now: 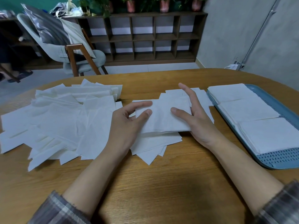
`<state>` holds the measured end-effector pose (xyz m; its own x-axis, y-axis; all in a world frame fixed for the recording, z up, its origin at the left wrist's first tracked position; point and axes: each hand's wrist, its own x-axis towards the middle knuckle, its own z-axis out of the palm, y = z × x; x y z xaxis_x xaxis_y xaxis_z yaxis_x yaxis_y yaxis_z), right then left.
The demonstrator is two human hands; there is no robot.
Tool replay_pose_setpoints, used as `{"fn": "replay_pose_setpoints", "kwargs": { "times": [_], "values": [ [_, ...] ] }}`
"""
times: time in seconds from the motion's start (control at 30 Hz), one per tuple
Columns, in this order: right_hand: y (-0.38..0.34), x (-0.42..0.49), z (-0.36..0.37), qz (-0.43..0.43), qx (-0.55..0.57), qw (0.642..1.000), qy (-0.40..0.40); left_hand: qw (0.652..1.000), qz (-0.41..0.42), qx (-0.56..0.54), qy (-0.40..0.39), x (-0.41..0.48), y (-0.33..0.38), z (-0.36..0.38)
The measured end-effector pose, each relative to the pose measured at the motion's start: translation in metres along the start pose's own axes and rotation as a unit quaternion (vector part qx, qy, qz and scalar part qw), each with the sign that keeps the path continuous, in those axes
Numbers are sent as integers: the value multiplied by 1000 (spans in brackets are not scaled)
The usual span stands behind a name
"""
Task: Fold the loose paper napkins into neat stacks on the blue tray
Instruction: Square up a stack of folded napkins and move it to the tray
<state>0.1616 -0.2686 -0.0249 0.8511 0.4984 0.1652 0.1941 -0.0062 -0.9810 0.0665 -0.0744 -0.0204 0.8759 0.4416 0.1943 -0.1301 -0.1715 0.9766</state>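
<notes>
Plaid sleeves (53, 209) framed the bare forearms over the wooden counter (145, 183). The left hand (127, 125) and the right hand (195, 120) stood apart, each gripping one side of a folded napkin (161, 118) — thumb on top, fingers beneath — held just above a small heap of folded napkins (153, 143). To the left lay the loose napkins (61, 120), spread in an overlapping pile. At the right edge sat the blue tray (278, 159), carrying three neat stacks (249, 110) in a row, touching one another. Farther back — beyond the counter's rim — stood a chair (80, 62) and a dark cubby shelf (142, 36) topped with potted plants (164, 4).
</notes>
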Motion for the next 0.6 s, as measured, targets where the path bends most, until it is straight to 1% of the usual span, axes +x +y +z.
{"fn": "replay_pose_setpoints", "kwargs": {
  "times": [0.17, 0.27, 0.33, 0.43, 0.47, 0.53, 0.6],
  "values": [
    [-1, -1, 0, -3, -4, 1000, -3, 1000, 0, -8, -3, -3, 0, 4],
    [1, -1, -1, -8, -28, 1000, -3, 1000, 10, 7, -8, -2, 1, 4],
    [-1, -1, 1, -13, -59, 998, 5, 999, 18, 28, -10, -2, 0, 3],
    [-3, 0, 1, -16, -74, 997, 18, 994, 41, 103, 10, 1, -5, -1],
    [-3, 0, 1, -13, -62, 998, 21, 992, 44, 121, 16, 3, -7, -3],
    [-2, 0, -1, 2, 8, 1000, 24, 990, 34, 133, 24, 5, -7, -5],
    [-4, 0, -2, 13, 112, 993, 19, 996, 4, 93, 16, 6, -3, -6]
  ]
}}
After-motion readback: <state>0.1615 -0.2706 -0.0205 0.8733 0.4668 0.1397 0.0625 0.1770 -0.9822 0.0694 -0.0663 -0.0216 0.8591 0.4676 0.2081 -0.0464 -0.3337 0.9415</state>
